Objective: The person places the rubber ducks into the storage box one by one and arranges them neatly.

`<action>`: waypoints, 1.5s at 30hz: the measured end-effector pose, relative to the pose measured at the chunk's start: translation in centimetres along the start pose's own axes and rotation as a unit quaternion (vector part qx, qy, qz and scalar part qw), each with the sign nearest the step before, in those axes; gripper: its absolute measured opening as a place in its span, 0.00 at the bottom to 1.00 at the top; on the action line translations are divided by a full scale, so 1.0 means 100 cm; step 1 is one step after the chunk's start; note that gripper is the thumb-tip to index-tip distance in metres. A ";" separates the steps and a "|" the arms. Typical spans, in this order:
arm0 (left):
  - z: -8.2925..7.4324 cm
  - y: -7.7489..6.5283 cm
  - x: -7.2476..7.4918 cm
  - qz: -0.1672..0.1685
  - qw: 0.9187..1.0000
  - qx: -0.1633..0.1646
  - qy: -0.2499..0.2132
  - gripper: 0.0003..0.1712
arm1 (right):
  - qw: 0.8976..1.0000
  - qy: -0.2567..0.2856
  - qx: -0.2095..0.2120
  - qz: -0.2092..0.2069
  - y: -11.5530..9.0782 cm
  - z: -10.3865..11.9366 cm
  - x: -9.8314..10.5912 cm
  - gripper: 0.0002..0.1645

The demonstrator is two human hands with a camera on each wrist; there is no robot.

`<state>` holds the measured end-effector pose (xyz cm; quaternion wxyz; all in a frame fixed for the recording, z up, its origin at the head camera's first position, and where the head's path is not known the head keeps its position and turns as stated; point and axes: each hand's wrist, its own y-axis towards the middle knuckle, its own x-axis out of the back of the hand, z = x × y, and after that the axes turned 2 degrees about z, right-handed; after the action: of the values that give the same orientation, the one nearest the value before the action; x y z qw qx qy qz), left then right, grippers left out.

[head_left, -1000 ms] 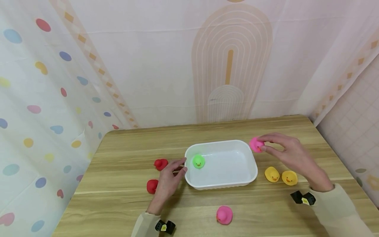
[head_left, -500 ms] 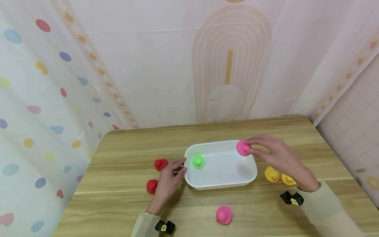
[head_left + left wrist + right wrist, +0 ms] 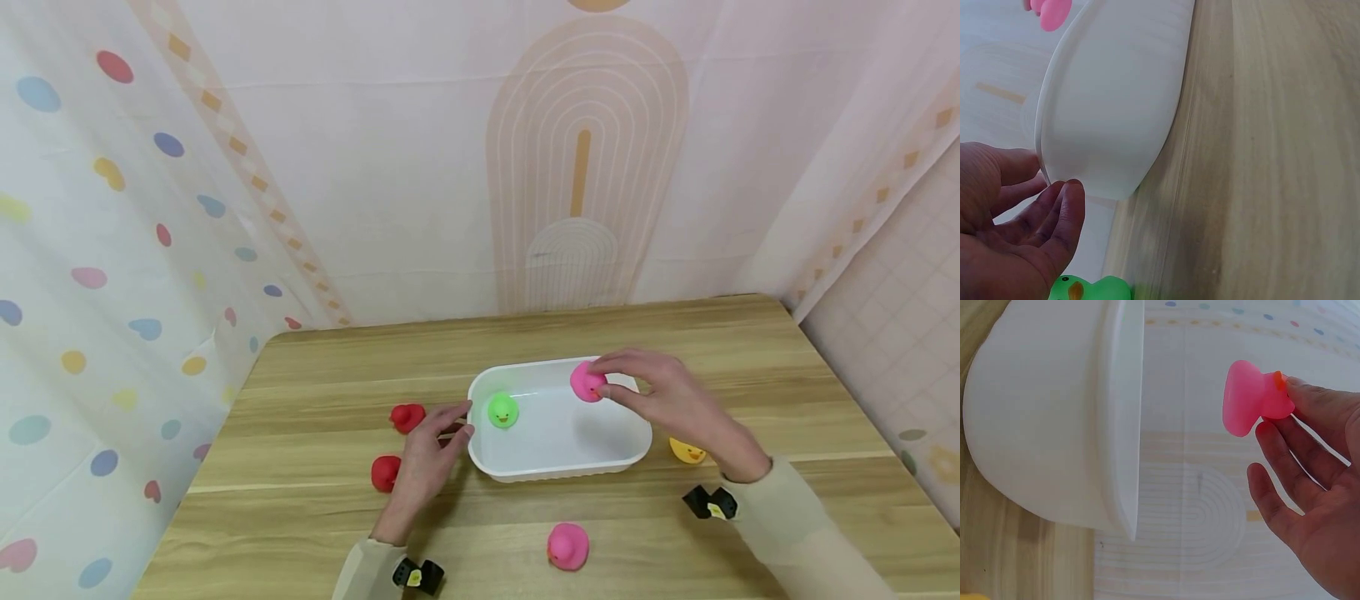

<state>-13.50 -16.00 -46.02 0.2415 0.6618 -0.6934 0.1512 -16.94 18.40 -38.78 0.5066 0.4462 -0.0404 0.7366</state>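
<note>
My right hand [image 3: 660, 396] pinches a pink rubber duck [image 3: 587, 382] between thumb and fingertips, above the white tub [image 3: 558, 472]. In the right wrist view this duck [image 3: 1242, 400] is higher than the tub's rim [image 3: 1124, 425], its flat base facing the tub. At the tub's left end, my left hand [image 3: 430, 458] holds the rim by the fingertips. The left wrist view has the fingers [image 3: 1071, 206] right at the rim and outer wall. Inside the tub, toward its left end, sits a green duck [image 3: 503, 411] facing me.
Two red ducks [image 3: 407, 417] lie left of my left hand. Another pink duck [image 3: 567, 547] is in front of the tub. A yellow duck [image 3: 687, 451] shows partly beneath my right wrist. Behind the wooden table [image 3: 315, 375] hangs a patterned curtain [image 3: 420, 208].
My right hand has carried the pink duck leftward from beyond the tub's right end to over its inside. The right forearm now hides one yellow duck. The left hand has stayed in place.
</note>
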 end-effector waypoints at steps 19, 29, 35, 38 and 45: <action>0.000 0.000 0.000 -0.001 1.000 -0.002 0.004 0.22 | 0.998 0.032 -0.013 0.042 0.021 0.001 -0.027 0.16; 0.001 0.000 0.000 -0.001 1.000 -0.004 -0.004 0.22 | 0.997 0.055 0.004 0.054 0.031 -0.003 -0.044 0.17; 0.000 0.001 0.000 0.001 1.000 -0.005 -0.004 0.22 | 0.998 0.035 0.014 0.058 0.036 -0.005 -0.052 0.17; 0.000 0.001 0.000 0.001 1.000 -0.006 -0.003 0.22 | 0.998 0.026 0.023 0.059 0.039 -0.007 -0.057 0.16; 0.001 0.002 -0.001 -0.003 1.000 -0.016 -0.012 0.21 | 0.995 0.031 0.002 0.091 0.044 -0.008 -0.065 0.15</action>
<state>-13.70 -15.91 -46.14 0.2441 0.6621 -0.6963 0.1310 -20.25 12.05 -42.11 0.4380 0.4190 -0.0637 0.7928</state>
